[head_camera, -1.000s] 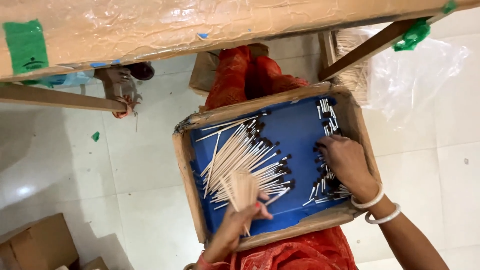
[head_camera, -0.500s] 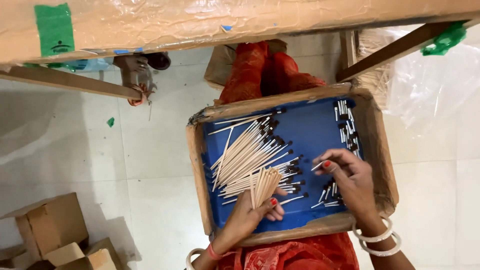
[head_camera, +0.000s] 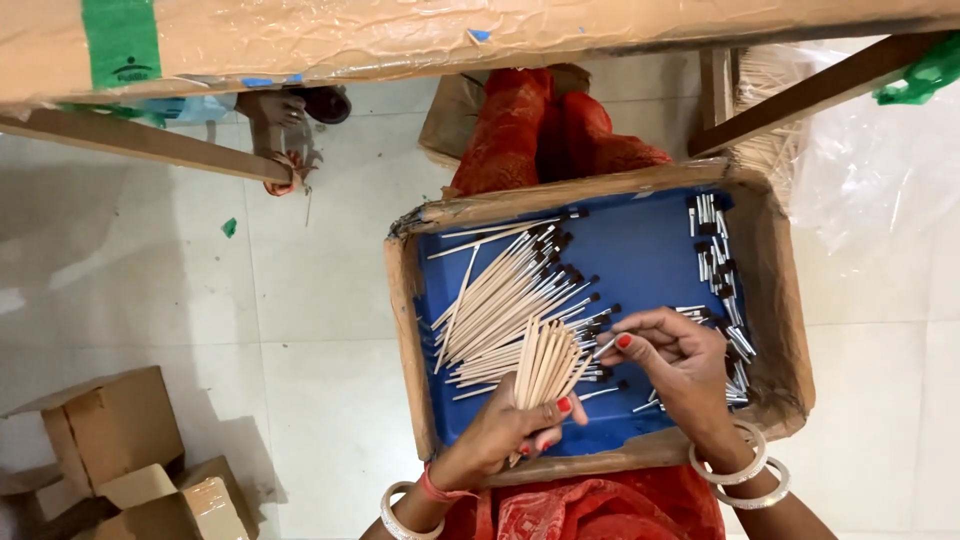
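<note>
A shallow cardboard tray (head_camera: 408, 300) with a blue bottom rests on my lap. A heap of thin wooden sticks with black tips (head_camera: 510, 295) lies in its left half, and a row of small silver and black ferrules (head_camera: 715, 250) lines its right side. My left hand (head_camera: 500, 430) grips a fanned bundle of bare wooden sticks (head_camera: 545, 360) over the tray's near edge. My right hand (head_camera: 675, 360) pinches a small metal ferrule (head_camera: 606, 346) at the tops of those sticks.
A cardboard-covered table top (head_camera: 400, 40) on wooden legs (head_camera: 140, 145) spans the far side. Small cardboard boxes (head_camera: 110, 430) sit on the white tiled floor at lower left. A clear plastic bag (head_camera: 870, 170) with more sticks lies at upper right.
The view has shifted, so the tray sits further right and lower. My right hand has moved left from the ferrule row to the bundle held in my left hand.
</note>
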